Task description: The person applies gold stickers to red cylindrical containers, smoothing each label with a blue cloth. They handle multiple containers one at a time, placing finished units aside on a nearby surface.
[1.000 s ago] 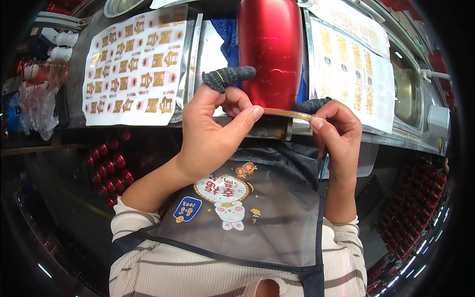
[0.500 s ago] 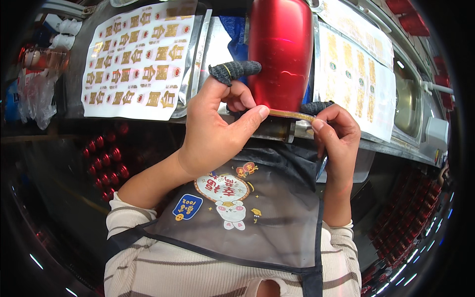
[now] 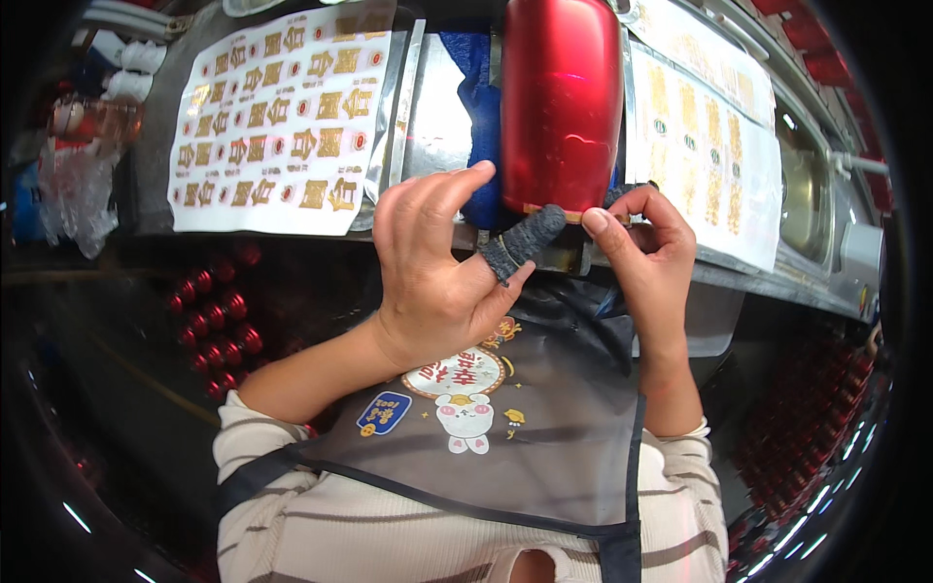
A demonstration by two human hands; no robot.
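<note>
– Bottle (image 3: 564, 107) first: where, and which way round?
– Straight ahead of both hands, apparently on its side. Long axis running away from the body, near end just beyond the fingertips.
– And the gold strip (image 3: 574, 218)?
– Across that near end, left to right, so roughly square to the bottle's axis. Middle partly hidden under a fingertip.
– Nearer hand?
– Both close. Right hand (image 3: 656, 262): thumb tip on, or right at, the strip's right end. Left hand (image 3: 428, 282): forefinger in a dark finger sleeve (image 3: 530, 238), angled in from lower left, tip over the strip's middle. Pressure not readable.
– Grip state?
– Left: fingers spread, nothing clasped. Right: thumb bent in toward curled fingers, far side out of sight. Pinched tight or loose: cannot tell.
– Key relation, then?
– Strip just left of the right thumb, running leftward under the sleeved fingertip. Bottle directly beyond.
– Anything crowding in?
– Blue cloth (image 3: 483, 107) just left of the bottle. Left sheet (image 3: 272, 126) of gold prints farther out, right sheet (image 3: 705, 146) past the bottle's other side.
</note>
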